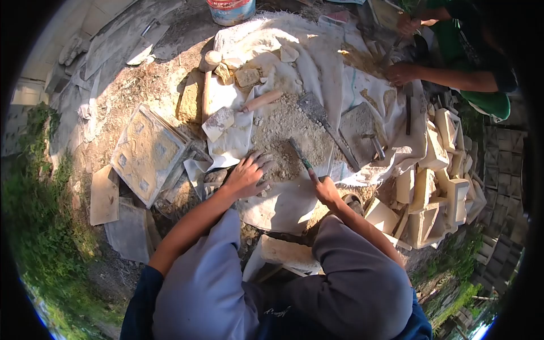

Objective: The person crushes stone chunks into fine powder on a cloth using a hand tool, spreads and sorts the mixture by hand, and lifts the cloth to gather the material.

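Note:
My right hand (325,191) is closed around the green-marked handle of a narrow, dark chisel-like tool (296,149). Its blade points away from me over a heap of crumbled pale rubble (283,133). At the near left side of that heap, my left hand (249,174) rests with its fingers spread, touching the loose bits and holding nothing. Beyond my right hand lies a long dark metal tool (335,139) with a broad flat end. A wooden handle (263,101) lies across the far side of the rubble, near a pale block (218,123).
White sacking (272,212) covers the ground. Carved stone pieces (436,198) are piled at right; a square stone panel (147,154) lies left. A mallet (212,60) and a paint bucket (232,11) are farther off. Another person's hand (401,73) is at upper right.

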